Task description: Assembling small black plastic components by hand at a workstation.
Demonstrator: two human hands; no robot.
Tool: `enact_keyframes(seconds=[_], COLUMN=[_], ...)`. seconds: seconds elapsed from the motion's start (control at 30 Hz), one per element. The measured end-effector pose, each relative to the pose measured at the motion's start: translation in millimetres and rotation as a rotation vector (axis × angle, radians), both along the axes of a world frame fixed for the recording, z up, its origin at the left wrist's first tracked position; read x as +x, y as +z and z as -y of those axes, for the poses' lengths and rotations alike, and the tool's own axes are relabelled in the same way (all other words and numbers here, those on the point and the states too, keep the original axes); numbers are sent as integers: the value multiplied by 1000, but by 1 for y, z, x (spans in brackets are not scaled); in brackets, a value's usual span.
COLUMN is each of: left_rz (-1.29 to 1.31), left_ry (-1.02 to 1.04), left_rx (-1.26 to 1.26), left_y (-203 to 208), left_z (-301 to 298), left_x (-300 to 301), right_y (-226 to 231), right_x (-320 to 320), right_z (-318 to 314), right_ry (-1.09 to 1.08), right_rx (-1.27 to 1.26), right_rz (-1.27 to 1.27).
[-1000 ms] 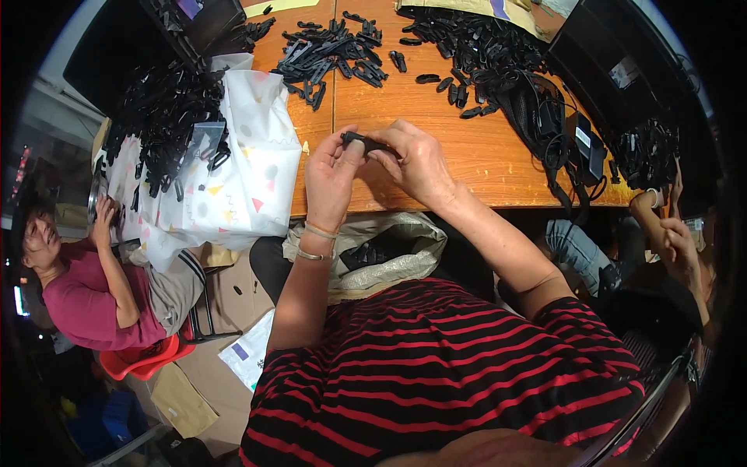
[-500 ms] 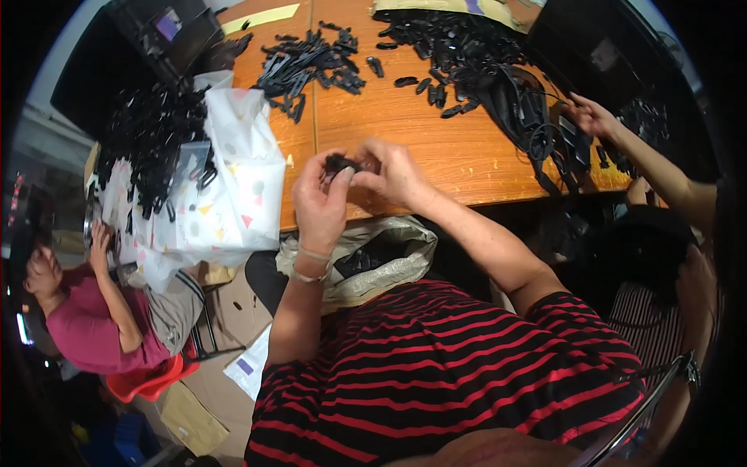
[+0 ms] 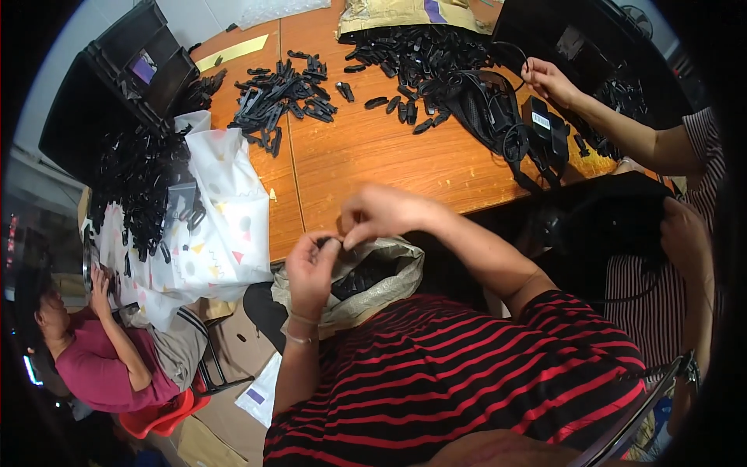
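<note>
The left hand (image 3: pixel 310 268), just below the middle of the frame, rises from a near-vertical forearm, its thumb and curled fingers closed on a small black piece (image 3: pixel 324 242) mostly hidden by them. The right hand (image 3: pixel 383 215) comes in from the right along a slanting forearm, wrist bent, fingers curving down to the left fingertips – it is blurred, and whether it grips anything I cannot tell. Both are near the mouth of a pale, crinkled woven sack (image 3: pixel 410 268) with dark contents.

Beyond is an orange-brown wood-grain table (image 3: pixel 350 148), its finish worn in spots; slim, slotted black plastic pieces (image 3: pixel 272 97) lie heaped at upper left of centre, glossy rounded black pieces (image 3: pixel 412 58) at upper centre.

Half a second ago both hands were together over the table's front edge; now they are lower, toward the sack, the right hand's back turned higher
</note>
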State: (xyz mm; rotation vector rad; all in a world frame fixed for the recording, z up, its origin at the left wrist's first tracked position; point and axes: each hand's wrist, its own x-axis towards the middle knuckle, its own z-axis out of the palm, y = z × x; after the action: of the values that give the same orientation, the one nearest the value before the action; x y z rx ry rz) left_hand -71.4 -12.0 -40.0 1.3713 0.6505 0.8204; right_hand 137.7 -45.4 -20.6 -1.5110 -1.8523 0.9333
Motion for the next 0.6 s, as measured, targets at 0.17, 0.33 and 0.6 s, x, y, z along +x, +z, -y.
enact_keyframes(seconds=[0.17,0.33,0.6], left_rz=[-436,-401,-628], left_ry=[-154,30,412], left_rx=[727,629,1051], left_y=[-15,5,-9], left_z=[18,-13,-152], left_x=[-21,5,68], right_y=[3,-8,-15], right_x=[65,116,129], right_z=[-48,-85,-114], right_ry=[-593,-709,-389], right_rx=[199,269,177], right_rz=[229,719,921])
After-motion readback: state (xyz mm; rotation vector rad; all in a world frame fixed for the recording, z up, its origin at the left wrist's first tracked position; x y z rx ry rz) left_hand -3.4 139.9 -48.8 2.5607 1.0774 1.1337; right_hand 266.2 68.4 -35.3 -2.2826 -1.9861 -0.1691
